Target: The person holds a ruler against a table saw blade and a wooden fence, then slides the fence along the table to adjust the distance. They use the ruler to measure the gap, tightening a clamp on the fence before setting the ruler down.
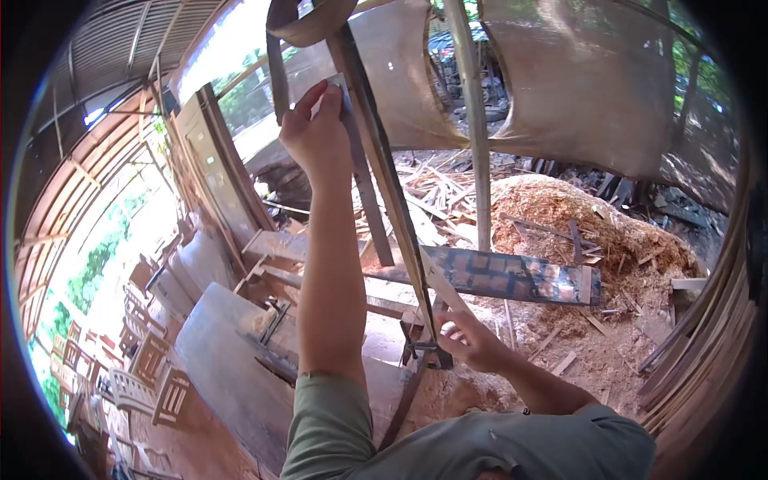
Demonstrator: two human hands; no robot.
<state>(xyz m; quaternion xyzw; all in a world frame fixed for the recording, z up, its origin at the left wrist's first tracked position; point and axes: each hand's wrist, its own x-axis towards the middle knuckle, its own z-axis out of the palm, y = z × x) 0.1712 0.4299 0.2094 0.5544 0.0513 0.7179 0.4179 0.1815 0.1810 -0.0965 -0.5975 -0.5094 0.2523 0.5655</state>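
My left hand (314, 132) is raised at the upper middle, its thumb and fingers closed on a small thin flat pale piece (342, 92). The piece lies against a long brown band (382, 156) with a dark edge, which slants down from a wide curled loop (308, 26) at the top. Lower right, my right hand (474, 342) has its fingers bent around the narrow lower end of that band. A dark clamp-like fitting (422, 349) sits just left of these fingers.
A patterned board (512, 276) lies behind the band, by a wooden post (478, 160) and a sawdust heap (576, 216). Left of my arm stands a large grey panel (232, 360), with wooden chairs (152, 380) beyond. Long wood strips (696, 352) lean at the right.
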